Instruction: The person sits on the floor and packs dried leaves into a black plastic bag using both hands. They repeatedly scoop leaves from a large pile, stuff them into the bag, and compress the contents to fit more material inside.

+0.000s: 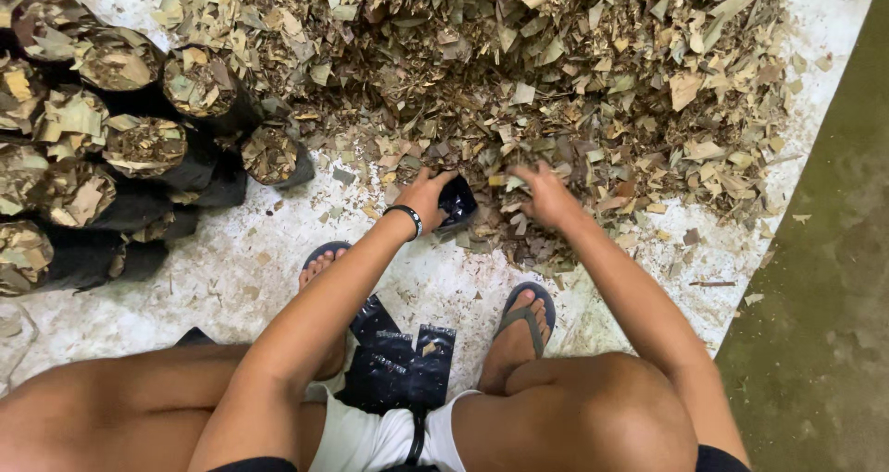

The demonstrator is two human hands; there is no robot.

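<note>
gripping a small black bag (457, 201) in our left hand (424, 194), right hand (548, 194) spread open on the leaf pile (556, 74); about a dozen filled bags (139, 148) stand done, empty bags (407, 361) remain.

Even, soft overhead light — no glare. Faint shadows under the heap of dry shredded brown leaves (519, 74) at twelve o'clock. Focus sharp; mild wide-angle stretch at edges.

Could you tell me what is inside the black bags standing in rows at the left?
The filled black bags show chopped dry leaf pieces packed to their open tops, like the leaf pile. What lies deeper is hidden by the top layer and the black walls.
</note>
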